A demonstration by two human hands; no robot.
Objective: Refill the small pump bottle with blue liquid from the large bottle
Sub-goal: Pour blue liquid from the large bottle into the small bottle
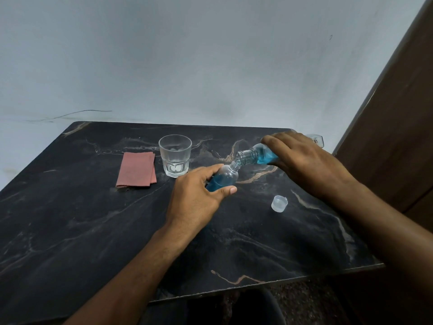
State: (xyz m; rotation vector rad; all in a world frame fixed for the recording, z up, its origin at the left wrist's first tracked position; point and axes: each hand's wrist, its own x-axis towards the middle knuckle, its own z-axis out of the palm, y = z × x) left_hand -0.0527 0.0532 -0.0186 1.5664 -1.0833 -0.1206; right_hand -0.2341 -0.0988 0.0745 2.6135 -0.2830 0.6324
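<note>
My left hand (196,195) grips the small bottle (223,179), tilted above the desk (70,219). My right hand (302,160) clasps the large bottle (257,154), tipped, mouth touching the small one's neck. A cap (279,203) lies nearby.

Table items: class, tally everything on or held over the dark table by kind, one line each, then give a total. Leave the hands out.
Bottles: 2, small bottle in the left hand, large bottle in the right hand
Glass: 1
Folded cloth: 1
Loose cap: 1
Total: 5
</note>
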